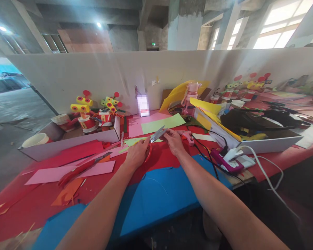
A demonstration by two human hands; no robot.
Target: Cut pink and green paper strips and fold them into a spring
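My left hand (pixel 137 152) is closed round the red handles of a pair of scissors (pixel 156 135). Their metal blades point up and to the right. At the blade tips is my right hand (pixel 174 141), its fingers pinched together; whatever may be between them is too small to make out. Beneath the hands lie pale green paper (pixel 163 124) and pink paper (pixel 134 126) on the red-covered table. A pink glue gun (pixel 187 137) rests just right of my right hand. A second pair of red-handled scissors (pixel 79 171) lies across a pink strip at the left.
A box (pixel 75 145) at the left holds paper-cup figures (pixel 88 122). At the right, another box (pixel 273 140) carries a black bag-like item (pixel 253 121). A purple power strip (pixel 228 162) trails cables. Blue sheet (pixel 159 194) covers the front edge; a lit phone (pixel 143 106) stands behind.
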